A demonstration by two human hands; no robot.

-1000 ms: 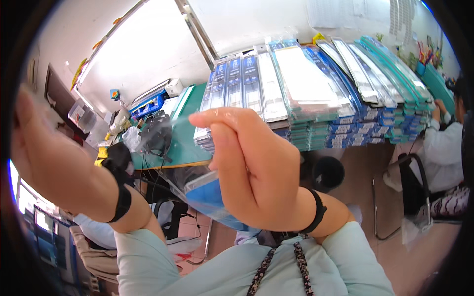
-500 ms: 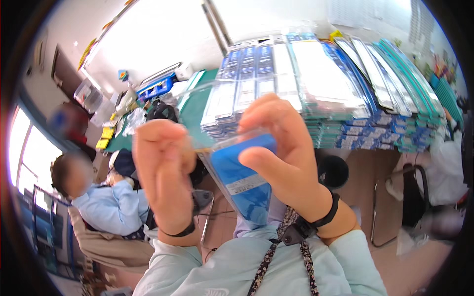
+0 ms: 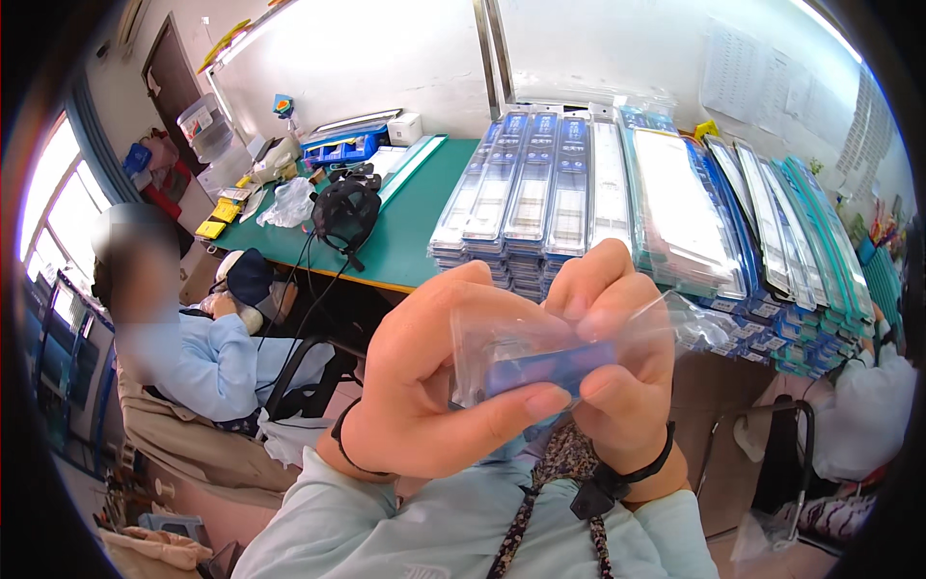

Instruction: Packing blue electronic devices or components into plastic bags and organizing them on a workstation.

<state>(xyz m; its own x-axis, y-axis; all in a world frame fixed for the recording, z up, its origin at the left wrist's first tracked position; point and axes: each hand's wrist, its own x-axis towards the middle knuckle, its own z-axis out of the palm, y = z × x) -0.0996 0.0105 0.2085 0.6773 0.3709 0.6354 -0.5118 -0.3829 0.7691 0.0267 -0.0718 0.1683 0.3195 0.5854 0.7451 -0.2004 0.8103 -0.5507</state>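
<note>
Close to my chest, both hands hold a clear plastic sleeve (image 3: 471, 359) with a blue flat piece (image 3: 540, 368) inside it. Its end faces up at me, so most of its length is hidden. My left hand (image 3: 415, 376) pinches the sleeve from the left, its thumb lying across the near side of the blue piece. Curled fingers of my right hand (image 3: 622, 338) grip the other side, thumb at the blue piece's right end. A loose flap of clear film (image 3: 699, 323) sticks out beyond the right hand.
Stacks of long packaged blue-and-clear strips (image 3: 526, 183) fill the right of the green table (image 3: 405, 246). A black strapped headgear (image 3: 347, 212) and a clear plastic bag (image 3: 286, 203) lie farther left. A seated person in light blue (image 3: 207, 372) is at my left.
The left hand has come across from beside the blue piece and now grips the sleeve. The piece has tipped from hanging upright to end-on, and the view has shifted left.
</note>
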